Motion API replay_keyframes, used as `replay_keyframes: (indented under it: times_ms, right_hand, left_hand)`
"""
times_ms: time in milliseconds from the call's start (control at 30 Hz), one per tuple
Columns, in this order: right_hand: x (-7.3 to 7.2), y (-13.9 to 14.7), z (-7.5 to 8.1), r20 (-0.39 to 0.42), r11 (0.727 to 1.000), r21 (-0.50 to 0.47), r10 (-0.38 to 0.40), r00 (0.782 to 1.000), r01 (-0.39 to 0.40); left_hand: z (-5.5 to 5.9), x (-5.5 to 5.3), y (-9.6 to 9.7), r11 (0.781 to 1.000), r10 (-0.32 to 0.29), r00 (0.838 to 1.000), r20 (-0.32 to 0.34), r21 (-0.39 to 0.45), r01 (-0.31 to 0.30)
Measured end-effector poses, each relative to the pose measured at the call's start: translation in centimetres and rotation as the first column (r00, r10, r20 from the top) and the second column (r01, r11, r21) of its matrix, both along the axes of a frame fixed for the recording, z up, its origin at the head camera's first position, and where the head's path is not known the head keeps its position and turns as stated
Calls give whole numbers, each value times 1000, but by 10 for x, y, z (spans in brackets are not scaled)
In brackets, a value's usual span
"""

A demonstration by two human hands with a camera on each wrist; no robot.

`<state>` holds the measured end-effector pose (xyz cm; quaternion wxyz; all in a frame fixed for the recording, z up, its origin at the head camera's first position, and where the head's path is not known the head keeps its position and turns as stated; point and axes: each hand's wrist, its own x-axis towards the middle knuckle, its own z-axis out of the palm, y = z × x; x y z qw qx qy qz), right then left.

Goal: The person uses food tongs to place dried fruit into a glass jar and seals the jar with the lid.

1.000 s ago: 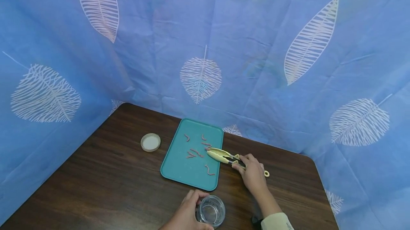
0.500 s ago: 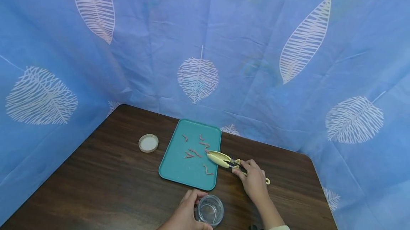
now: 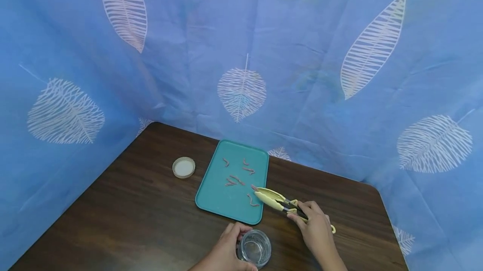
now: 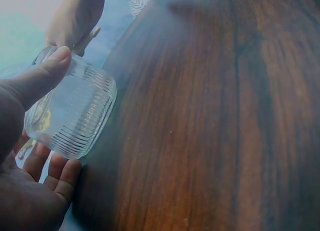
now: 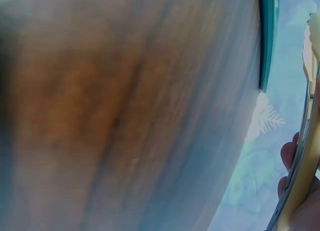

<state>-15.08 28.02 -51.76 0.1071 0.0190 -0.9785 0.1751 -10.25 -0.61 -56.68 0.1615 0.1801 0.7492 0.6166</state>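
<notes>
My left hand [image 3: 229, 249] grips a clear glass jar [image 3: 255, 247] standing at the table's near side; ribbed glass shows between thumb and fingers in the left wrist view. With my right hand [image 3: 316, 230] I hold yellow tongs [image 3: 272, 199] by their handles, the tips over the right edge of a teal tray [image 3: 216, 202]. A pinkish worm-like piece [image 3: 254, 187] sticks out from the tong tips. Several similar thin worm-like pieces [image 3: 237, 180] lie scattered on the tray. In the right wrist view the tongs [image 5: 305, 141] run along the right edge with fingers around them.
A round lid [image 3: 183, 167] with a pale inside lies left of the tray on the dark wooden table [image 3: 151, 216]. Blue cloth [image 3: 302, 95] with white leaf prints hangs behind and beside the table.
My right hand has drawn the tongs back toward me and to the right, with the worm-like piece in their tips. The left hand keeps its grip on the jar.
</notes>
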Motion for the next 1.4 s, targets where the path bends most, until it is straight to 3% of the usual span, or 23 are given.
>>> replay_keyframes:
  times_ms: [333,667,900,1033,1267,1400]
  right_hand:
    - [24,-2,1,-55,1000,-16,24,998,-25]
    - [50,-5,7,-24,999,-31,-9,1000,9]
    - [66,-1,1,-160,1000,9,12,987,-10]
    - [76,3,-3,-184,999,33,30,982,-24]
    - [91,12,-20,-326,995,94,63,943,-34]
    - [98,14,-20,-325,998,63,44,945,-25]
  left_hand:
    - [0,1,0,1000,19,1000,19,1,-19]
    - [-1,2,1,1000,24,999,37,18,-25]
    - [0,1,0,1000,10,999,36,-2,-10]
    - [0,1,1,1000,-6,999,45,-7,6]
    - [-1,3,2,1000,-21,998,61,11,20]
    - [-1,4,2,1000,-22,997,67,3,22]
